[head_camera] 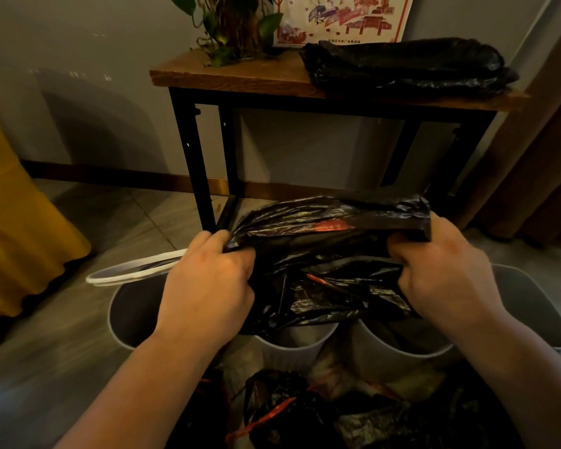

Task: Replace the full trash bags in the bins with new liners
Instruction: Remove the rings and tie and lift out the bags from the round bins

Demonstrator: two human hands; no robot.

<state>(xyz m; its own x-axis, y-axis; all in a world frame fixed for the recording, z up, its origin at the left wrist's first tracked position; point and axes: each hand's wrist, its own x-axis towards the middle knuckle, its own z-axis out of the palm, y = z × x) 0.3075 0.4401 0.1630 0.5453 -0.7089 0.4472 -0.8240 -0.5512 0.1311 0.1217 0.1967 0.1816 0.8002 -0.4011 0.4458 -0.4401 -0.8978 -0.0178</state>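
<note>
A black trash bag (324, 231) with a red drawstring is stretched between my two hands above the bins. My left hand (208, 283) grips its left edge, and my right hand (444, 273) grips its right edge. Below it stand a white bin (295, 348) in the middle, a second white bin (389, 354) to its right, a grey bin (130, 312) on the left and a grey bin (531, 306) at the far right. Full black bags (305, 413) with red ties lie on the floor in front of me.
A wooden side table (240, 72) on black legs stands behind the bins, carrying a potted plant (237, 27) and a pile of folded black liners (405, 66). A white bin ring (133, 270) rests on the left grey bin. Yellow fabric (17, 241) hangs at left, a brown curtain (531, 173) at right.
</note>
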